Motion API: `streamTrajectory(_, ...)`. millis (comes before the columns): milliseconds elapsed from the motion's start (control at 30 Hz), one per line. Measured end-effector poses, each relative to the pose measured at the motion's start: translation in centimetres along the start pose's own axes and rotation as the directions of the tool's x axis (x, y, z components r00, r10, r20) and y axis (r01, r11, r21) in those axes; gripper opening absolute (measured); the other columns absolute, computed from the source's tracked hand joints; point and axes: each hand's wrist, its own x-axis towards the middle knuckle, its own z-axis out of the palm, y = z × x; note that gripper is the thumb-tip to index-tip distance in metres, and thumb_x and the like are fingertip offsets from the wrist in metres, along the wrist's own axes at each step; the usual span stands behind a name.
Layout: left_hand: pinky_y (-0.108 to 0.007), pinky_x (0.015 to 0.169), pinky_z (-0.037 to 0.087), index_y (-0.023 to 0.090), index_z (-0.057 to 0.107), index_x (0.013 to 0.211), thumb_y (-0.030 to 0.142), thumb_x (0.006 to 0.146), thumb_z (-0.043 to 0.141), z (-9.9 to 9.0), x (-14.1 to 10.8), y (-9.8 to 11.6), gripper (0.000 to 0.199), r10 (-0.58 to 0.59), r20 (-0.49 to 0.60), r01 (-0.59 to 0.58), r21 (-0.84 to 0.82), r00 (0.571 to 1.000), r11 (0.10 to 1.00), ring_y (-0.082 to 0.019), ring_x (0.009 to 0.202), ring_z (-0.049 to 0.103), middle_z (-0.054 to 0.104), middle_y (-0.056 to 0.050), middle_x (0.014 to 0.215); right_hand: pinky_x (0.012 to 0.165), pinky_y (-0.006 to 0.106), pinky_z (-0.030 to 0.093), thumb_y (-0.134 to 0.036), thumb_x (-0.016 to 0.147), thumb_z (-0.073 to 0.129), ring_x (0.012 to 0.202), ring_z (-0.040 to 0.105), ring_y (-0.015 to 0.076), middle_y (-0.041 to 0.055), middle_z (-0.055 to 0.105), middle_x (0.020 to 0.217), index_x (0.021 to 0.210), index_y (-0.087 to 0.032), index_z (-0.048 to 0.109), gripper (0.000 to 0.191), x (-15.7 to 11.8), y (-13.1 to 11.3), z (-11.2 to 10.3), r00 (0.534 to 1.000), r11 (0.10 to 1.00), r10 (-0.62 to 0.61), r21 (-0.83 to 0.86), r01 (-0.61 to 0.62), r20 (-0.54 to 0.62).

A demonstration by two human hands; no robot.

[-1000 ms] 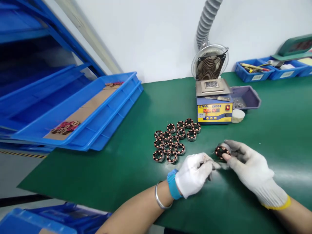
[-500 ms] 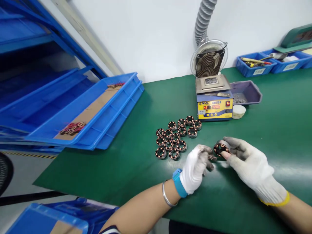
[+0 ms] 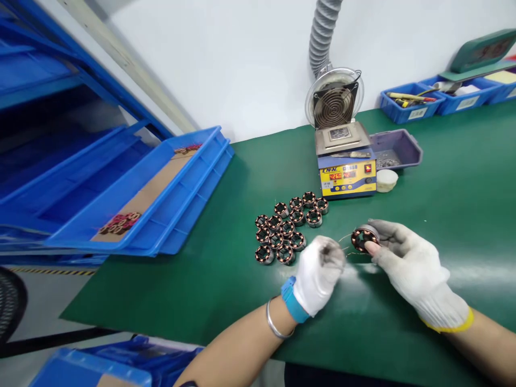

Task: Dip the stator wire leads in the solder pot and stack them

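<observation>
A copper-wound motor stator (image 3: 364, 238), a ring with a grey outer wall, is pinched in my right hand (image 3: 411, 263), with the thumb on its near rim. Thin wire leads (image 3: 345, 237) run from it toward my left hand (image 3: 323, 271). That hand is closed beside the stator, fingers curled at the wire ends and partly blurred, so the exact grip is hidden. Both hands wear white gloves with darkened fingertips; my right thumb tip is bare. Just left of my left hand, several similar stators (image 3: 276, 239) stand grouped on the green table (image 3: 226, 290).
Behind the hands stands a solder pot (image 3: 347, 174) with a lit display, a fan and a duct hose (image 3: 324, 32) above. Near it are a purple bin (image 3: 417, 153) and a round white pad (image 3: 387, 181). Blue trays (image 3: 173, 215) lean at the left; tool boxes (image 3: 407, 113) line the back.
My left hand has closed and turned near the stator's wires, which now show stretched toward it. My right hand still holds the stator. The view has shifted slightly.
</observation>
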Motion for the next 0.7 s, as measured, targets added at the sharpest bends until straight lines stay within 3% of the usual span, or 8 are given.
streamTrajectory(67, -0.026, 0.048, 0.042, 0.020, 0.056, 0.077, 0.043, 0.089, 0.059, 0.6, -0.1, 0.1, 0.026, -0.026, 0.095, 0.020, 0.068, 0.995, 0.998, -0.013, 0.051, 0.050, 0.058, 0.000, 0.062, 0.064, 0.028, 0.060, -0.056, 0.063, 0.080, 0.083, 0.069, 0.0208, 0.0140, 0.068, 0.105, 0.116, -0.015, 0.059, 0.070, -0.3, 0.1, 0.3, 0.997, 0.995, 0.063, 0.069, -0.066, 0.038)
streamTrajectory(167, -0.025, 0.044, 0.040, 0.020, 0.057, 0.070, 0.036, 0.090, 0.057, 0.5, -0.4, 0.8, 0.026, -0.019, 0.095, 0.009, 0.101, 0.995, 0.995, -0.011, 0.045, 0.048, 0.057, 0.001, 0.057, 0.060, 0.026, 0.059, -0.053, 0.061, 0.082, 0.082, 0.068, 0.0201, 0.0146, 0.067, 0.110, 0.118, -0.014, 0.058, 0.073, -0.4, 0.2, 0.6, 0.991, 0.987, 0.105, 0.110, -0.114, 0.086)
streamTrajectory(300, -0.021, 0.037, 0.035, 0.020, 0.052, 0.070, 0.043, 0.090, 0.057, -1.6, -0.6, 1.7, 0.031, 0.044, -0.180, -0.058, -0.070, 0.983, 0.996, -0.009, 0.039, 0.046, 0.056, 0.003, 0.053, 0.057, 0.025, 0.058, -0.052, 0.063, 0.081, 0.082, 0.068, 0.0200, 0.0143, 0.067, 0.109, 0.118, -0.014, 0.057, 0.071, -0.2, 0.0, 0.4, 0.993, 0.987, 0.110, 0.109, -0.115, 0.049)
streamTrajectory(367, -0.021, 0.037, 0.035, 0.019, 0.053, 0.076, 0.050, 0.091, 0.055, -2.3, -0.3, 1.7, 0.034, 0.047, -0.229, -0.074, -0.109, 0.972, 0.991, -0.010, 0.041, 0.048, 0.058, 0.002, 0.056, 0.057, 0.025, 0.058, -0.052, 0.064, 0.081, 0.083, 0.068, 0.0203, 0.0143, 0.067, 0.111, 0.119, -0.015, 0.057, 0.071, -0.3, -0.1, 0.3, 0.994, 0.989, 0.101, 0.105, -0.105, 0.038)
streamTrajectory(500, -0.021, 0.044, 0.038, 0.018, 0.056, 0.083, 0.058, 0.088, 0.057, -1.5, 0.2, 1.0, 0.041, -0.082, 0.051, 0.081, 0.019, 0.995, 0.997, -0.010, 0.048, 0.050, 0.060, 0.001, 0.062, 0.061, 0.028, 0.060, -0.053, 0.063, 0.080, 0.084, 0.068, 0.0211, 0.0143, 0.068, 0.109, 0.118, -0.014, 0.058, 0.071, -0.8, -0.1, 0.5, 0.995, 0.994, 0.082, 0.062, -0.085, 0.059)
streamTrajectory(567, -0.022, 0.047, 0.039, 0.018, 0.055, 0.079, 0.054, 0.091, 0.057, -0.7, 0.1, 0.9, 0.038, -0.130, 0.082, 0.124, 0.077, 0.988, 0.989, -0.009, 0.048, 0.047, 0.057, 0.002, 0.060, 0.063, 0.029, 0.061, -0.053, 0.064, 0.079, 0.085, 0.068, 0.0216, 0.0136, 0.068, 0.107, 0.118, -0.014, 0.059, 0.070, -0.9, 0.2, 0.7, 0.995, 0.997, 0.072, 0.025, -0.074, 0.076)
streamTrajectory(633, -0.021, 0.048, 0.040, 0.018, 0.056, 0.076, 0.047, 0.095, 0.054, -0.4, -0.4, 1.0, 0.035, -0.086, 0.079, 0.078, 0.095, 0.993, 0.992, -0.008, 0.047, 0.046, 0.056, 0.003, 0.059, 0.064, 0.030, 0.061, -0.051, 0.065, 0.077, 0.086, 0.068, 0.0218, 0.0123, 0.068, 0.106, 0.120, -0.015, 0.059, 0.068, -0.8, 0.5, 0.7, 0.995, 0.998, 0.065, -0.013, -0.064, 0.082)
streamTrajectory(700, -0.021, 0.048, 0.040, 0.017, 0.058, 0.076, 0.042, 0.095, 0.055, -0.7, -1.1, 1.3, 0.031, 0.090, 0.105, -0.096, 0.056, 0.990, 0.994, -0.008, 0.048, 0.047, 0.058, 0.001, 0.062, 0.063, 0.030, 0.061, -0.050, 0.066, 0.077, 0.085, 0.068, 0.0214, 0.0109, 0.068, 0.105, 0.121, -0.016, 0.059, 0.067, -0.6, 0.7, 0.6, 0.995, 0.997, 0.067, -0.042, -0.064, 0.069)
